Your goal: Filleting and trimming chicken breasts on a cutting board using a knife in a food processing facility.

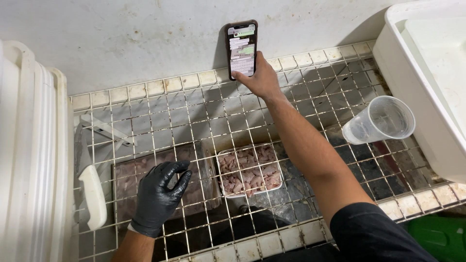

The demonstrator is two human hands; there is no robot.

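Bare right hand gripping an upright phone against the wall, gloved left hand loosely curled, empty, over the wire rack

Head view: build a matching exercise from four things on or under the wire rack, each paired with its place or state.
1. smartphone
2. clear plastic cup
3. white-handled knife
4. white tub of raw meat

a. lying on its side
b. under the rack
c. propped against the wall by the right hand
d. by the rack's left edge

Pairs: 1-c, 2-a, 3-d, 4-b
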